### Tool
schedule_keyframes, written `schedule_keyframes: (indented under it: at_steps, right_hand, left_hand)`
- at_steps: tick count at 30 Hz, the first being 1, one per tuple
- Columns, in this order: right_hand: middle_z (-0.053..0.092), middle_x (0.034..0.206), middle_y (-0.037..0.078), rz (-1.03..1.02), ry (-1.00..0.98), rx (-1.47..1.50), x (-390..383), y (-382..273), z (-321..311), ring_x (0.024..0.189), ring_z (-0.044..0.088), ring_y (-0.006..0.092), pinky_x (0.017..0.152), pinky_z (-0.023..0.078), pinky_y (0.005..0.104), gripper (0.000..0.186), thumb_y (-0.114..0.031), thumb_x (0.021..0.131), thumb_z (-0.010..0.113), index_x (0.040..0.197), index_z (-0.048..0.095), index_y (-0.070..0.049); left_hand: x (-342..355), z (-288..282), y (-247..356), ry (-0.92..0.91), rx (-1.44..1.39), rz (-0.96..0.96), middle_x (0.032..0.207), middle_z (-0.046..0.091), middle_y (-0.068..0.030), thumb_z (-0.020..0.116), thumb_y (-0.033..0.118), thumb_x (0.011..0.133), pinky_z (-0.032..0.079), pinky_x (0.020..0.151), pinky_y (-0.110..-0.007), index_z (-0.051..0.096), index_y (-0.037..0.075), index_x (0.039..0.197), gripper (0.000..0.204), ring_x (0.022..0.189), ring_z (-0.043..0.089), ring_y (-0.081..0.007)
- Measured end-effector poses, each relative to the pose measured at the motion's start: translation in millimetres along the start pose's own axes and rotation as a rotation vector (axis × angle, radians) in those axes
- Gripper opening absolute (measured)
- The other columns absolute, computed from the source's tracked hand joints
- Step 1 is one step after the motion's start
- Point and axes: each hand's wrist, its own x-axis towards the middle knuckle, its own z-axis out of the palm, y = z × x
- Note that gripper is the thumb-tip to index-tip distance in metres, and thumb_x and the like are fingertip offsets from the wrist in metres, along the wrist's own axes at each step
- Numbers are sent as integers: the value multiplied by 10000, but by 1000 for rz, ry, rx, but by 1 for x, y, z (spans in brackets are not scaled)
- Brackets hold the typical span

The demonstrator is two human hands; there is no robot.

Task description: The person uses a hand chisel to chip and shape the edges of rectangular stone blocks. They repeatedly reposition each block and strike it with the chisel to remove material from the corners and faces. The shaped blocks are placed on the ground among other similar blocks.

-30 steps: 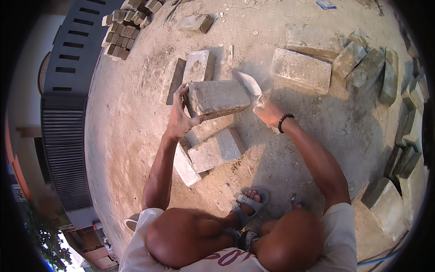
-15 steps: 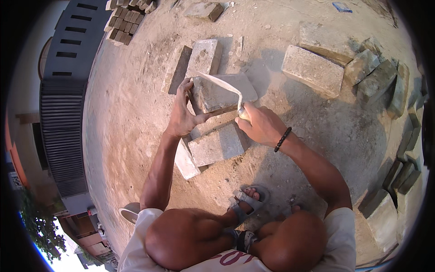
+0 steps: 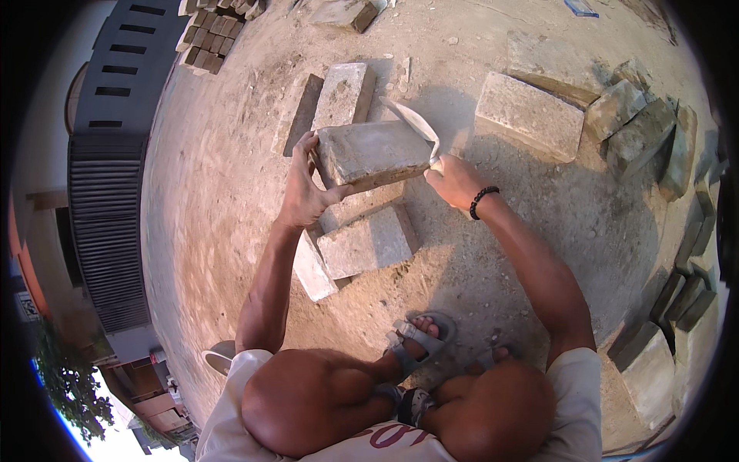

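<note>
My left hand grips the left end of a grey concrete block, thumb on the near side and fingers around the far corner. The block is held tilted above other blocks. In my right hand is a pointing trowel, its handle wrapped by my fingers. The trowel's pale blade slants up and left over the block's right end; whether it touches is hard to tell. Just below the held block lies another block, beside a paler one. Two more blocks lie beyond it.
To the right a large block lies near a heap of several blocks. More blocks line the right edge. A brick stack stands at the far left, before a dark gate. My sandalled foot is close below.
The trowel has moved right along the block, from its left part to its right end, my right hand going with it. My left hand still holds the block, which now shows more fully.
</note>
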Motion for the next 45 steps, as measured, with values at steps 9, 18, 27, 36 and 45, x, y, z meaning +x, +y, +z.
schedule_keyframes:
  at_steps: [9,18,27,36,45]
  right_hand:
    - [674,841,291,-127,266,-234,-8,45,27,802,668,467,743,531,516,411,-298,933,578,1078,556,87]
    - [647,824,312,-208,74,-177,-64,-20,43,832,662,467,738,508,520,406,-331,946,574,1020,549,67]
    - [647,858,299,-171,-8,-142,-75,-15,43,850,649,465,722,488,518,386,-305,926,606,1084,573,45]
    - [665,774,260,-263,59,-75,-69,-31,24,787,689,387,767,520,496,373,-308,937,575,962,588,64]
    - [666,867,304,-179,138,-11,-55,-15,24,855,675,440,769,535,475,417,-340,934,573,1038,584,63]
  left_hand:
    - [1,5,5,-5,48,28,1533,272,-190,952,279,561,265,1205,-516,280,12,1469,1161,1447,296,-346]
    - [-5,6,11,33,140,51,1520,267,-270,940,274,589,291,1194,-442,270,-82,1428,1131,1416,330,-376]
    - [-13,11,12,69,171,50,1501,287,-278,926,297,602,298,1186,-455,278,-95,1415,1111,1398,355,-380]
    - [-7,7,15,53,208,81,1499,306,-271,928,306,594,313,1175,-449,305,-78,1414,1099,1401,357,-382]
    - [3,6,15,34,187,136,1516,307,-215,925,335,626,358,1147,-504,284,-26,1460,1112,1396,370,-350]
